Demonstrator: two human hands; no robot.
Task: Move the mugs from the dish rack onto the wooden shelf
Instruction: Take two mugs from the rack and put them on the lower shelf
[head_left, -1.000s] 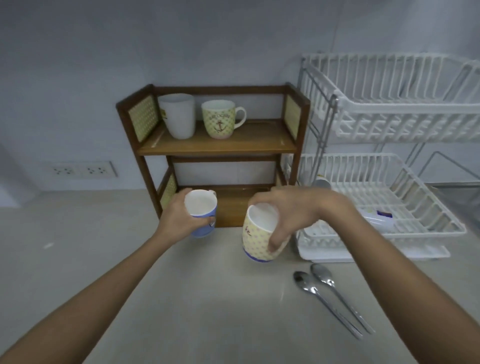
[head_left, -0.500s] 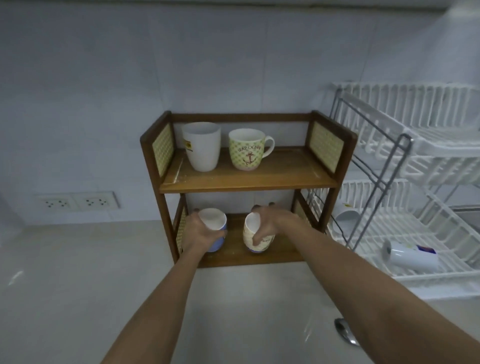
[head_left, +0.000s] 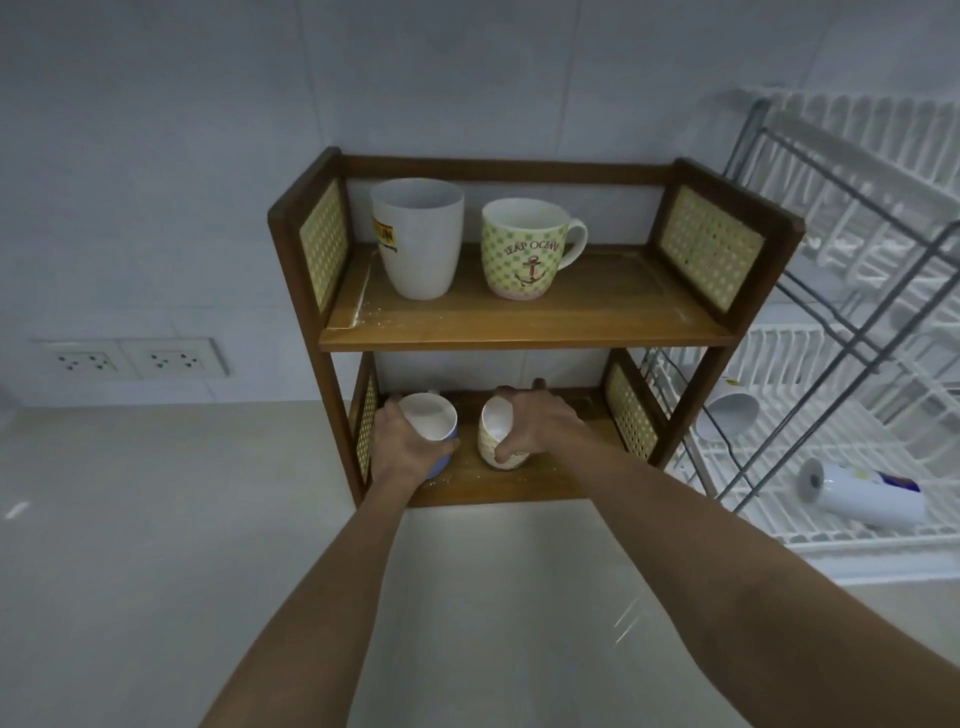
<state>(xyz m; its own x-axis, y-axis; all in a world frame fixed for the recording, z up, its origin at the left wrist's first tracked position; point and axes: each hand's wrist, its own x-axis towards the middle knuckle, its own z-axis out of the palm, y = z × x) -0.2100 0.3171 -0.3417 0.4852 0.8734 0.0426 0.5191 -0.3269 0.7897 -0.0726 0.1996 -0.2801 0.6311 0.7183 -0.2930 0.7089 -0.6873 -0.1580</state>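
Observation:
The two-tier wooden shelf (head_left: 524, 332) stands against the wall. On its top board are a tall white mug (head_left: 418, 239) and a green checked anchor mug (head_left: 524, 249). Inside the lower tier, my left hand (head_left: 400, 447) grips a blue mug with a white inside (head_left: 431, 423), resting on the lower board. My right hand (head_left: 540, 423) grips a yellow patterned mug (head_left: 496, 434) from above, tilted toward the left. In the white dish rack (head_left: 857, 374) to the right, one white mug (head_left: 727, 413) and a white mug with blue print (head_left: 862, 496) lie on their sides.
A double wall socket (head_left: 130, 358) sits at the left above the pale counter (head_left: 156, 545). The rack's metal frame and upper tier rise close beside the shelf's right side panel.
Both hands carried their mugs from above the counter into the shelf's lower tier. The view moved closer and the spoons on the counter dropped out of sight.

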